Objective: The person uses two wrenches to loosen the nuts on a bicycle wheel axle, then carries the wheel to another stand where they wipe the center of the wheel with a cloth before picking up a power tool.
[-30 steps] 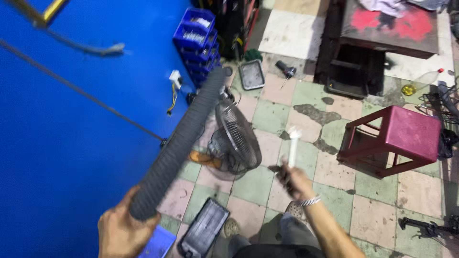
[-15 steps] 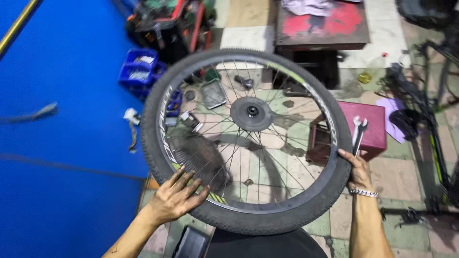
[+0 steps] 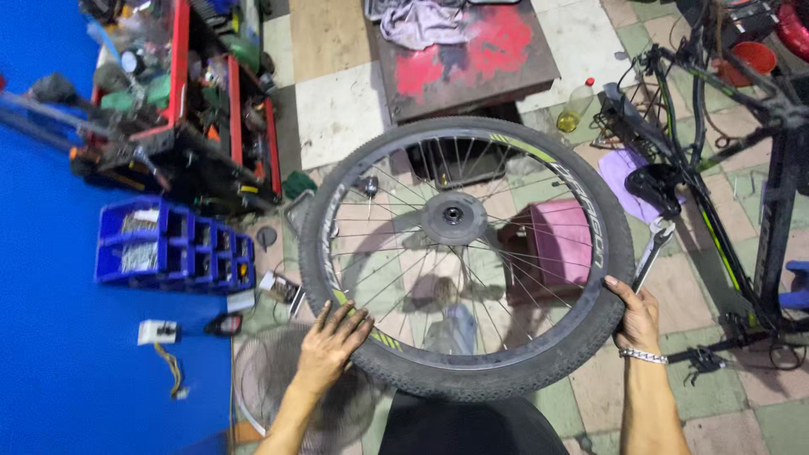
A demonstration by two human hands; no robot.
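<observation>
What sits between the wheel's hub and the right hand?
In the head view, only spokes and the rim run from the hub to the right hand; a pink stool shows through them.

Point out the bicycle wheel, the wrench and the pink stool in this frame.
bicycle wheel (image 3: pixel 497 383), head view, lower tyre tread.
wrench (image 3: pixel 655 248), head view, shaft below the open jaw end.
pink stool (image 3: pixel 563 240), head view, seat top seen through the spokes.
</observation>
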